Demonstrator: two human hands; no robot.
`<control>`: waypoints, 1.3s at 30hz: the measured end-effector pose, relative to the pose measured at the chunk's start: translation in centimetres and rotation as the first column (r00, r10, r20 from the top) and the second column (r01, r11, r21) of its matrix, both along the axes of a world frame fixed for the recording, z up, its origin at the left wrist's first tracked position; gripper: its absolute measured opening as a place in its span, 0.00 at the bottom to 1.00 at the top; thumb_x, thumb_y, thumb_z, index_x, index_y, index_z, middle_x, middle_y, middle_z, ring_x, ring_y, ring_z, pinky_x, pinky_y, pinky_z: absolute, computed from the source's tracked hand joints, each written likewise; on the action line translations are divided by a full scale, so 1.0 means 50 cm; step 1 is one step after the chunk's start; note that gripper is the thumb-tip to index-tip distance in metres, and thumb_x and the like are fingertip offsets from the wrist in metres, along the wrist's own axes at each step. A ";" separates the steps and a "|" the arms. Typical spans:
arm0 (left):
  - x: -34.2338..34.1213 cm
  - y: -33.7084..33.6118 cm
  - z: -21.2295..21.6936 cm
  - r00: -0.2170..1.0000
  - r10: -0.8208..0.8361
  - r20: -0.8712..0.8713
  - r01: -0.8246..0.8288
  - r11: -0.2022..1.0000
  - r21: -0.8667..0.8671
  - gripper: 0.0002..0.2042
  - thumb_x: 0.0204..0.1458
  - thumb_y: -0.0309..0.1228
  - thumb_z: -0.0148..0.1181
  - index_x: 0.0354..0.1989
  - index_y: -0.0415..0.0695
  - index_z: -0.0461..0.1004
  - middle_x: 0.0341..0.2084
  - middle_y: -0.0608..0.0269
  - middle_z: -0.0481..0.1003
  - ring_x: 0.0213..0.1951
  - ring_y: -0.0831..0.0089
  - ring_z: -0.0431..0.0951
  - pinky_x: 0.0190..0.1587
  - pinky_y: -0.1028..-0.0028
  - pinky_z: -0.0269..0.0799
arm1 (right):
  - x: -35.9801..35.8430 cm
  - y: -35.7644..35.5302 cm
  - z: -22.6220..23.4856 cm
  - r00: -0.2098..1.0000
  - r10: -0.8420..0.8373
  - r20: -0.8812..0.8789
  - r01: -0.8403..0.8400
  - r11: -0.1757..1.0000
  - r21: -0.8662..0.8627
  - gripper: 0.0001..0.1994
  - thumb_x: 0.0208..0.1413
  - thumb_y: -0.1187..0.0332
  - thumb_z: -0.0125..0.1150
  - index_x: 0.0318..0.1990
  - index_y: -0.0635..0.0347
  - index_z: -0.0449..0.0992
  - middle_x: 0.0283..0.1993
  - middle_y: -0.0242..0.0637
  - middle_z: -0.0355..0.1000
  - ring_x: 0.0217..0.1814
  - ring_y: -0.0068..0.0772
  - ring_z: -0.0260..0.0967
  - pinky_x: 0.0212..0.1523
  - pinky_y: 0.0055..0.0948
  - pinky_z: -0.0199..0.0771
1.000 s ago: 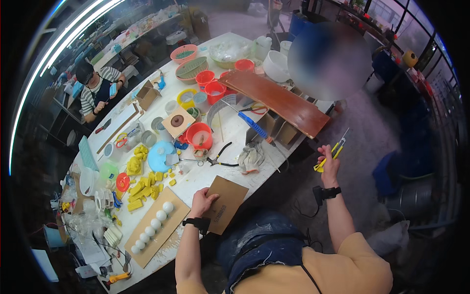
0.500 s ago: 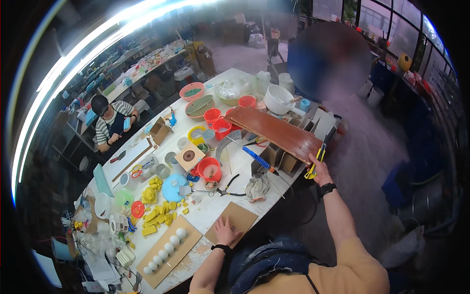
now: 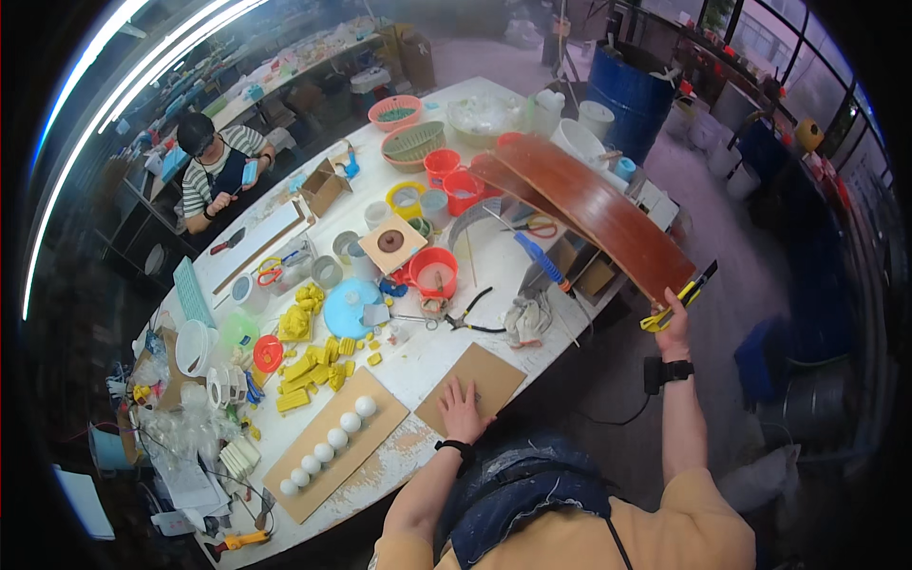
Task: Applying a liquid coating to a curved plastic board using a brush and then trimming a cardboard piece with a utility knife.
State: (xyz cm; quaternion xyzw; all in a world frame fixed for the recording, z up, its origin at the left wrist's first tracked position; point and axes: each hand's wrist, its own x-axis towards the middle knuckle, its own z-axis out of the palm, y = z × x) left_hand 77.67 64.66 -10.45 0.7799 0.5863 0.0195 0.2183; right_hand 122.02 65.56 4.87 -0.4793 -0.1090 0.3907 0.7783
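Observation:
My left hand point(image 3: 463, 414) lies with spread fingers on a square of brown cardboard point(image 3: 496, 373) at the table's near edge. My right hand point(image 3: 673, 332) is closed around a yellow utility knife point(image 3: 696, 288) and the near end of a long reddish-brown board point(image 3: 613, 228). That board is tilted, its near end out past the table's right edge. Under its far end shows another brown board point(image 3: 513, 185). Left of my left hand, a row of several white balls point(image 3: 337, 438) sits on a cardboard strip point(image 3: 372, 434).
Pliers point(image 3: 463, 321), a crumpled glove point(image 3: 528, 319) and a blue-handled tool point(image 3: 543, 258) lie beyond the cardboard. Yellow clay-like lumps point(image 3: 296, 323), a red cup point(image 3: 434, 271) and a blue disc point(image 3: 351, 306) crowd the middle. A co-worker point(image 3: 214, 171) sits across the table.
My right hand has moved right with the knife and lifted the upper board, which now stands apart from the one beneath. My left hand stays on the cardboard; the view has shifted.

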 end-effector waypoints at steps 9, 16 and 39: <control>0.040 -0.001 0.007 0.995 0.096 0.003 -0.096 0.995 0.000 0.53 0.35 0.49 0.75 0.70 0.43 0.51 0.71 0.46 0.44 0.71 0.46 0.46 0.67 0.44 0.46 | -0.019 -0.271 -0.003 0.991 0.050 -0.127 -0.058 0.996 -0.061 0.12 0.56 0.65 0.62 0.45 0.56 0.73 0.36 0.28 0.73 0.30 0.21 0.66 0.29 0.22 0.63; 0.057 -0.033 -0.010 0.984 0.169 -0.055 -0.170 0.985 -0.020 0.53 0.35 0.48 0.76 0.69 0.42 0.51 0.72 0.49 0.44 0.72 0.50 0.45 0.67 0.47 0.47 | -0.033 -0.422 -0.110 0.911 0.303 -0.280 -0.350 0.927 -0.134 0.15 0.52 0.66 0.64 0.47 0.59 0.74 0.37 0.32 0.75 0.33 0.27 0.72 0.33 0.27 0.73; 0.068 -0.095 -0.020 0.905 0.404 0.136 -0.419 0.900 0.120 0.58 0.32 0.38 0.79 0.69 0.35 0.43 0.68 0.33 0.44 0.69 0.42 0.47 0.70 0.56 0.47 | -0.079 -0.443 -0.342 0.623 0.741 -0.252 -0.770 0.523 -0.364 0.28 0.49 0.67 0.71 0.57 0.61 0.68 0.50 0.32 0.73 0.51 0.26 0.71 0.54 0.29 0.71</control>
